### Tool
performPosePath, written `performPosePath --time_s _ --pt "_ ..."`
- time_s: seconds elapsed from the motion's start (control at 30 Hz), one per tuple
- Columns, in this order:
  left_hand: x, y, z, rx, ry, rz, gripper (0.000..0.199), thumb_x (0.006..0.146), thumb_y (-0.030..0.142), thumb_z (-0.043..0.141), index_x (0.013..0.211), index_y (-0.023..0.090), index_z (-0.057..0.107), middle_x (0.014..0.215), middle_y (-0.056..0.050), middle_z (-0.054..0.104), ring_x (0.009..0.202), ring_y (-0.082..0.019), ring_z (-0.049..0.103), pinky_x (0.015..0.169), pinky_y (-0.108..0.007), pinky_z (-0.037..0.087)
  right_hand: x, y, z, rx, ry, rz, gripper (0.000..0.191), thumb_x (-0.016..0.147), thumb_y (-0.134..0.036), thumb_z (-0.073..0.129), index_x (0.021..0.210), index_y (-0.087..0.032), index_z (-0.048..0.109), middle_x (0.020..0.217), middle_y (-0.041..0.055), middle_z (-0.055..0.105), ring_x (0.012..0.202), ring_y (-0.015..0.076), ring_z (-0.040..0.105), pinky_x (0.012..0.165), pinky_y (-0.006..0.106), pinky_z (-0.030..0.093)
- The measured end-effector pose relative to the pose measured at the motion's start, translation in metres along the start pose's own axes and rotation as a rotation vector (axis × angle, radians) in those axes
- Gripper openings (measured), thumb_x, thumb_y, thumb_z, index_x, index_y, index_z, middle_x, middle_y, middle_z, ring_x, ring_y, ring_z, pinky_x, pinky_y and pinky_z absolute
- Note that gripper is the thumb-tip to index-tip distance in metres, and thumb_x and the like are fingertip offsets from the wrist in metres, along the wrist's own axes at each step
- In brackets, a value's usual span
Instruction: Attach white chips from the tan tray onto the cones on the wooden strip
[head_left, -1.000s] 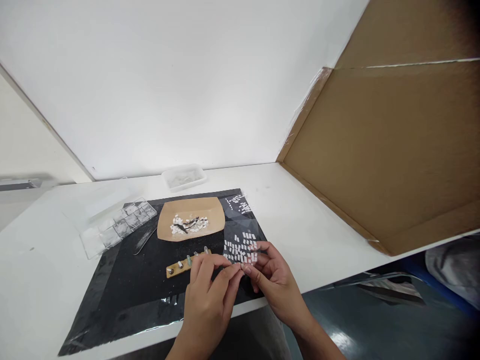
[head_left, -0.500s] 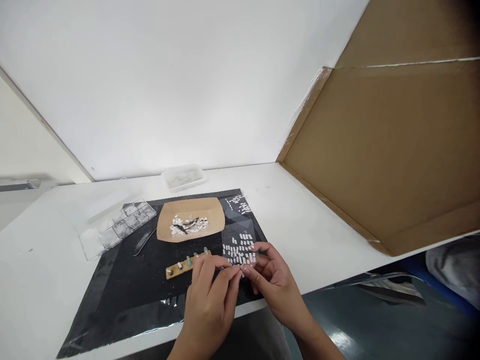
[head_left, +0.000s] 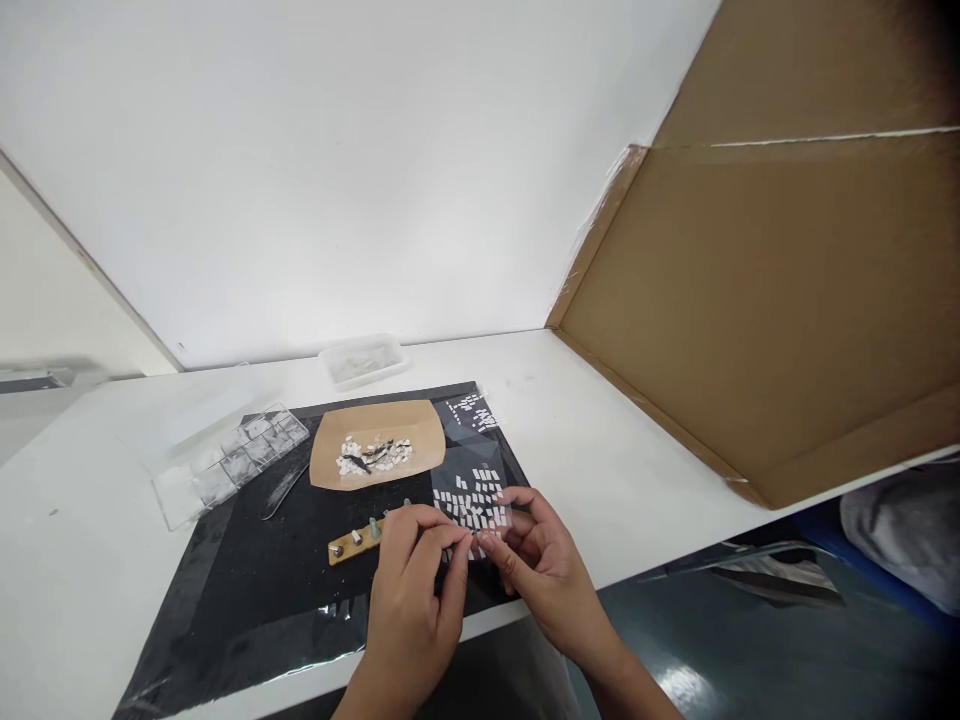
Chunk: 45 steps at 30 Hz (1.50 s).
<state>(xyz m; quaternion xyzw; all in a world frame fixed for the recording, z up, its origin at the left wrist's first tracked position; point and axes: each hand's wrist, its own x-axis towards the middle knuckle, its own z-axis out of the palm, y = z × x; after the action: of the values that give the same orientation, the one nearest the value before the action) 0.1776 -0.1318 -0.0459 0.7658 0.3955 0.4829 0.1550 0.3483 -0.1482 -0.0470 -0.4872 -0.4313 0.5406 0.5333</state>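
Observation:
My right hand [head_left: 544,560] grips a clear sheet [head_left: 469,500] by its near right corner, thumb on top. Rows of small white rectangular stickers cover much of this sheet. My left hand [head_left: 420,580] is closed in a pinch at the sheet's near edge, close to the right thumb. What sits between its fingertips is too small to make out. Just behind the left hand lies a yellow strip [head_left: 346,548] bearing several small upright pieces shaped like nail tips, some grey and one greenish. The left hand hides the strip's right end in part.
A brown paper tray [head_left: 416,430] with white chips and dark scraps sits on the black mat [head_left: 247,570]. Left of it are a tweezer-like metal tool [head_left: 283,492] and a clear compartment box [head_left: 232,465]. A white tub [head_left: 362,362] stands behind; cardboard [head_left: 750,300] rises at right.
The sheet has tilted up slightly toward me, and both hands have shifted very little. The whole view has moved slightly; the pinch and the grip stay closed.

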Motion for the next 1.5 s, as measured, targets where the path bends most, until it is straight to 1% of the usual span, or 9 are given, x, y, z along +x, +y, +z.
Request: performPosePath --time_s 0.43,0.67,0.77,0.9,1.03,1.07,1.17,1.27,1.5 --pt "0.002 -0.004 -0.002 -0.116 0.037 -0.052 0.012 0.098 0.013 0.064 0.102 0.021 0.071 0.101 -0.008 0.070 0.094 -0.020 0.062 0.064 -0.024 0.051 0.002 0.001 0.000 -0.023 0.013 -0.010 0.052 0.089 -0.052 0.078 0.121 -0.027 0.045 0.085 -0.0016 0.067 0.063 0.0109 0.052 0.049 0.019 0.045" --pt "-0.002 -0.005 -0.003 -0.176 0.068 -0.133 0.011 0.097 0.016 0.064 0.102 0.021 0.073 0.098 -0.008 0.072 0.085 -0.017 0.064 0.047 -0.017 0.045 0.006 -0.005 -0.009 -0.085 0.098 -0.002 0.059 0.085 -0.058 0.079 0.121 -0.025 0.047 0.089 0.0042 0.071 0.077 0.0203 0.068 0.054 0.025 0.050" --pt "-0.003 -0.004 -0.005 -0.208 0.082 -0.157 0.011 0.098 0.018 0.064 0.101 0.021 0.074 0.095 -0.007 0.072 0.080 -0.015 0.064 0.047 -0.017 0.046 0.013 -0.004 -0.026 -0.268 0.213 -0.065 0.058 0.088 -0.059 0.075 0.126 -0.024 0.049 0.094 0.0075 0.074 0.088 0.0261 0.072 0.078 0.038 0.056" --pt "-0.005 -0.004 -0.008 -0.307 0.130 -0.263 0.011 0.097 0.026 0.066 0.100 0.021 0.077 0.093 -0.008 0.074 0.084 -0.017 0.068 0.045 -0.016 0.046 0.021 0.002 -0.045 -0.766 0.465 -0.187 0.067 0.090 -0.063 0.069 0.139 -0.022 0.051 0.116 0.0143 0.069 0.102 0.0330 0.067 0.089 0.049 0.054" --pt "-0.011 -0.004 -0.015 -0.514 0.160 -0.530 0.022 0.092 0.040 0.073 0.097 0.018 0.078 0.091 -0.009 0.076 0.062 -0.013 0.065 0.040 -0.017 0.042 0.015 -0.005 -0.033 -0.952 0.689 -0.403 0.060 0.091 -0.060 0.068 0.134 -0.019 0.060 0.139 0.0217 0.054 0.123 0.0400 0.055 0.104 0.059 0.045" --pt "-0.013 -0.004 -0.017 -0.590 0.148 -0.619 0.028 0.091 0.044 0.075 0.098 0.017 0.078 0.090 -0.009 0.076 0.051 -0.009 0.058 0.037 -0.017 0.038 0.011 -0.009 -0.025 -0.906 0.633 -0.424 0.052 0.093 -0.057 0.067 0.131 -0.021 0.062 0.132 0.0192 0.059 0.117 0.0375 0.058 0.100 0.056 0.048" --pt "-0.015 0.001 -0.026 -0.801 0.115 -0.827 0.041 0.085 0.053 0.079 0.099 0.015 0.076 0.087 -0.007 0.073 0.036 0.000 0.037 0.031 -0.015 0.028 -0.003 -0.020 0.004 -0.549 0.177 -0.318 0.029 0.100 -0.049 0.061 0.116 -0.027 0.069 0.105 0.0099 0.069 0.090 0.0261 0.066 0.076 0.040 0.055" --pt "-0.013 0.008 -0.037 -0.928 0.122 -0.913 0.047 0.079 0.057 0.083 0.096 0.015 0.074 0.082 -0.004 0.069 0.036 0.002 0.035 0.031 -0.012 0.026 -0.014 -0.026 0.033 -0.316 -0.033 -0.279 0.022 0.097 -0.045 0.069 0.108 -0.027 0.073 0.099 0.0072 0.071 0.082 0.0214 0.067 0.069 0.033 0.054" --pt "-0.011 0.016 -0.055 -1.054 0.086 -0.940 0.048 0.076 0.059 0.085 0.092 0.016 0.072 0.077 0.000 0.064 0.038 0.003 0.033 0.031 -0.009 0.024 -0.017 -0.024 0.066 -0.052 -0.122 -0.208 0.019 0.091 -0.043 0.077 0.097 -0.025 0.075 0.089 0.0050 0.068 0.074 0.0175 0.065 0.057 0.025 0.053"
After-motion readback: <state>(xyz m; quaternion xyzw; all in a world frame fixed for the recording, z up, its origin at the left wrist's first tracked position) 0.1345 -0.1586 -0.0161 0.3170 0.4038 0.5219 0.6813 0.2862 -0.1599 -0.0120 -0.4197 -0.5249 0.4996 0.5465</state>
